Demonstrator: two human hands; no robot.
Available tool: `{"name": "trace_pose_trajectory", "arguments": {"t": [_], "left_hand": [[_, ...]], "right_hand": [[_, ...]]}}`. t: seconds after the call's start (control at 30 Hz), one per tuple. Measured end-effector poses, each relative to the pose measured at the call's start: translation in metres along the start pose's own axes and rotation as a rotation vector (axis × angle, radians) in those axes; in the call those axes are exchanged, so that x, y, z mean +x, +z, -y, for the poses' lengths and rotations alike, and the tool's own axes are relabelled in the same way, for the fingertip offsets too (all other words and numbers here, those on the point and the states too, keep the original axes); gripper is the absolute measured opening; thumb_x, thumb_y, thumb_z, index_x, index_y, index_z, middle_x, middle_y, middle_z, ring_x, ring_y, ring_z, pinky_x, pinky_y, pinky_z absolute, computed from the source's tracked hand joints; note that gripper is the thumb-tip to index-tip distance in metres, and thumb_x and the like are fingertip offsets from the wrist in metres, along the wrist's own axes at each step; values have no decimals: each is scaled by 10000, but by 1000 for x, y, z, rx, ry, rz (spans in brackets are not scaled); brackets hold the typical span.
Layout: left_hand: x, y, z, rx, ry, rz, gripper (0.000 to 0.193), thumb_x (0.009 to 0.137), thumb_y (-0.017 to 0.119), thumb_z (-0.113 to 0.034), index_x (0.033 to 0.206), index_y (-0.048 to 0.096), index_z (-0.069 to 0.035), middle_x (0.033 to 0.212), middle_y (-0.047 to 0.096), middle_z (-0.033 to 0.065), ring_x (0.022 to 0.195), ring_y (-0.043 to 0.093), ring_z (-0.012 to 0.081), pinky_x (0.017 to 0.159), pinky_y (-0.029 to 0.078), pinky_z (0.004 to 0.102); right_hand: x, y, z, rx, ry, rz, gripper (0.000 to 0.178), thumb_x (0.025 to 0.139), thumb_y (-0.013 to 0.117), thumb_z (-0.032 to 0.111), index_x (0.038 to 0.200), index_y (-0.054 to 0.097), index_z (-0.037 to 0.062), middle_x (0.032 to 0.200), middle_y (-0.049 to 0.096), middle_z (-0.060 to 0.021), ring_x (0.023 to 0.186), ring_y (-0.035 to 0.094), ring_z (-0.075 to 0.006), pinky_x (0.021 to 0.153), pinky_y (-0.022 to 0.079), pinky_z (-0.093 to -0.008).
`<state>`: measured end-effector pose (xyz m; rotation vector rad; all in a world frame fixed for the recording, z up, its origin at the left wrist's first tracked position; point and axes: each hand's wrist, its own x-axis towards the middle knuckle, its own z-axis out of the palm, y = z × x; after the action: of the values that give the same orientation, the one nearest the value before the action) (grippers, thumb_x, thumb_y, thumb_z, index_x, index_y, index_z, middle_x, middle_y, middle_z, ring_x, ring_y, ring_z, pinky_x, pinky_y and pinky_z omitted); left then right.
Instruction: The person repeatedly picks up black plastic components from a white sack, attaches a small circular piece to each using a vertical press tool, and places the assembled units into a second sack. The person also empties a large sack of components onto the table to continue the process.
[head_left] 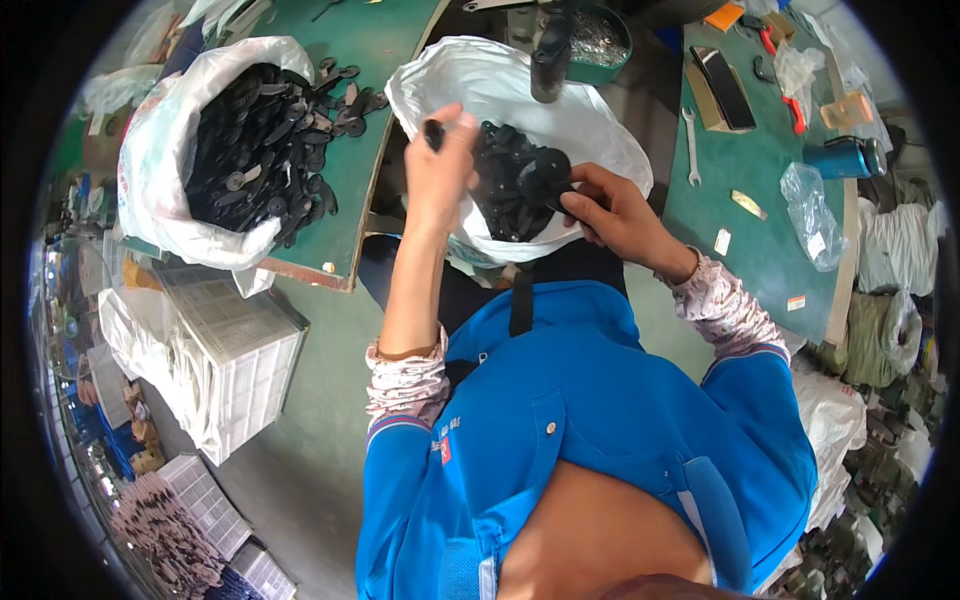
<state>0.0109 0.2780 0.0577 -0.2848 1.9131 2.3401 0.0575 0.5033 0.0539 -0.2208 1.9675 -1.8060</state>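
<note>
My left hand [441,172] is raised over the left rim of an open white bag [430,80]. Its fingers are closed on a small black piece [434,134], whose end sticks out of the grip; the fingertips are smeared by motion. At the bag's right side my right hand [615,212] pinches a black part with a round disc-like head [547,172] between thumb and fingers. Beneath it, several loose black parts [505,205] fill the bag's bottom. A dark upright cylinder [549,65], seemingly part of a machine, stands over the bag's far side.
On the left green table [345,200], a second white bag [160,170] spills black flat parts [265,150]. The right table [690,230] carries a wrench [692,148], a phone [724,88] and a blue bottle [840,157]. A green container [600,45] holds metal bits. A white crate [245,370] stands lower left.
</note>
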Motion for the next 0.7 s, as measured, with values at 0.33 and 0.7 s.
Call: {"name": "trace_pose_trajectory", "arguments": {"t": [0.33,0.7], "left_hand": [[-22,22,29,-196,12,252,501,877,609,-27,1347,440,11,1027,589,55,879,568,126,709,478,261],[-23,49,31,-434,-194,280,271,983,500,-296,1067,593,-56,922,591,10,812,521,102,692,407,258]], "right_hand": [[21,-12,13,-1008,-730,-476,490,766,663,41,1222,625,216,881,584,-80,718,621,-242,611,513,-325],[23,-14,-1,-1030,-859,-337,491,760,663,51,1237,605,147,1007,583,-113,797,634,-255,658,525,-309]]}}
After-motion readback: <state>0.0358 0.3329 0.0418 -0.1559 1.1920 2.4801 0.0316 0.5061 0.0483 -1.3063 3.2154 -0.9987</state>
